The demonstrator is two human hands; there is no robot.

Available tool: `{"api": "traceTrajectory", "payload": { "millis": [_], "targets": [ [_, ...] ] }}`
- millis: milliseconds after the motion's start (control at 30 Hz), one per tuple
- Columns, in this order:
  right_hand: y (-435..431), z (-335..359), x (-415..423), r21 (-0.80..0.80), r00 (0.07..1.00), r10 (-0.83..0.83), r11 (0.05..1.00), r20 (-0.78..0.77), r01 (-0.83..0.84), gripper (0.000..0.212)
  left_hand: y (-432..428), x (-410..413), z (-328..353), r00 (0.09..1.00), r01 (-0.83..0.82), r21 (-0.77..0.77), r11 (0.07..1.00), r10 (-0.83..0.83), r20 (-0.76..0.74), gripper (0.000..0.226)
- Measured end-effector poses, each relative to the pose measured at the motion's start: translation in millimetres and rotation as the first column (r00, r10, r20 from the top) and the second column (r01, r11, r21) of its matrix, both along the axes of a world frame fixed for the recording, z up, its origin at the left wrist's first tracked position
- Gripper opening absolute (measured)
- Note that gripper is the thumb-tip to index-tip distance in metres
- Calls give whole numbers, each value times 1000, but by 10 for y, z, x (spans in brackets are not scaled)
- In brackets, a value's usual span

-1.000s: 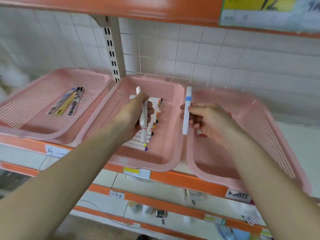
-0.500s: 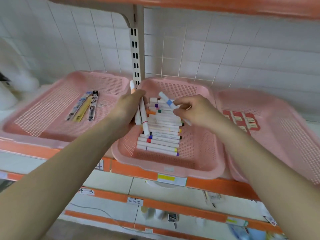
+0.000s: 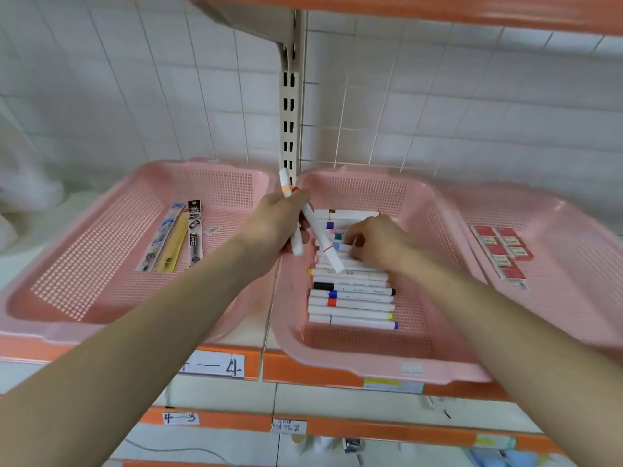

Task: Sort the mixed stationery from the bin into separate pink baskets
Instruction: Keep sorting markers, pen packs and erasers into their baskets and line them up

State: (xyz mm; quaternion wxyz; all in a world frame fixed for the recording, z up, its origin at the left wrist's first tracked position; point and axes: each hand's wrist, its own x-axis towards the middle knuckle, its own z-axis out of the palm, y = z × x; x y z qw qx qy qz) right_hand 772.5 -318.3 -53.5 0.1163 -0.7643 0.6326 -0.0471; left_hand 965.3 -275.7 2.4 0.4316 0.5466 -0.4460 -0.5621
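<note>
Head view: left hand grips two white markers mid-barrel, their ends fanning out past its fingers over the middle pink basket. Right hand, just to its right, pinches a blue-banded marker with curled fingertips against the marker row beneath. Markers look light, stiff, smooth and likely to roll, so a mid-barrel hold seems safest.

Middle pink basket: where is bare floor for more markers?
Free in the middle pink mesh basket: a front strip between the row of white markers and the front wall; a right strip between their tips and the right wall. Crowded at the row's upper half, under the left hand gripping two white markers and the right hand.
</note>
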Motion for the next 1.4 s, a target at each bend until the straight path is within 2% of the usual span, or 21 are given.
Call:
{"api": "traceTrajectory", "payload": {
  "millis": [100,167,267,333,433,533,700,900,1100,1233,1400],
  "targets": [
    [43,72,-17,-25,995,-25,999,93,28,19,-17,-8,-19,1000,8,-12,1000,-8,2,23],
    [133,212,0,-32,950,-37,998,311,50,15,-18,-26,-19,1000,-1,-31,1000,2,15,24],
    [373,480,68,38,741,-35,999,671,12,15,-8,-63,-3,999,-7,-74,997,10,40,26],
    [512,602,101,43,653,1,998,757,-52,22,7,-94,-5,999,-14,-88,996,19,47,27],
    [635,671,122,78,600,1,991,800,-106,18,38,-158,-35,997,-26,-99,995,33,71,32],
    [684,640,125,79,616,7,990,787,-113,19,104,-223,-68,995,-15,-108,994,25,98,35],
    [729,562,30,74,618,25,988,786,-134,32,206,-222,-92,985,-35,-153,988,60,164,36],
    [606,495,-149,85,662,-71,996,746,11,27,274,-161,-50,983,-49,-176,983,79,168,39],
    [378,331,-213,-64,868,-107,986,484,157,18,272,-71,-38,994,-89,-86,992,94,61,28],
    [205,213,-161,-100,918,-125,980,375,174,9,258,30,-48,998,-63,-77,995,62,-23,27],
    [10,119,-112,-41,949,-162,983,270,179,14,213,162,-80,993,18,-81,997,-27,-119,21]
  ]
}}
